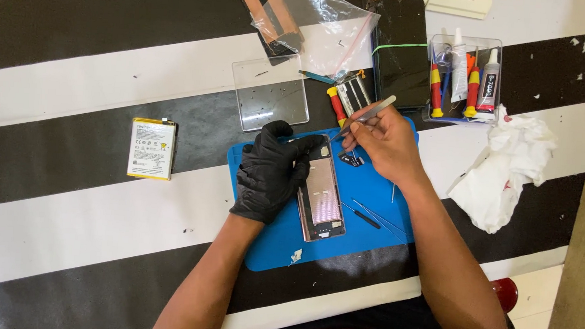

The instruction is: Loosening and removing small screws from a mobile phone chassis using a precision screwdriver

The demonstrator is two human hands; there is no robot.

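An opened phone body with a bare metal inside lies on a blue work mat. My left hand, in a black glove, presses on the phone's left edge and top. My right hand, bare, grips metal tweezers whose tips point down toward the phone's top right corner. A small dark part lies on the mat just under that hand.
A phone battery lies at the left. A clear plastic lid holds tiny screws. A red-handled screwdriver, a dark phone panel, a tool tray with glue tubes and a crumpled white tissue sit around the mat.
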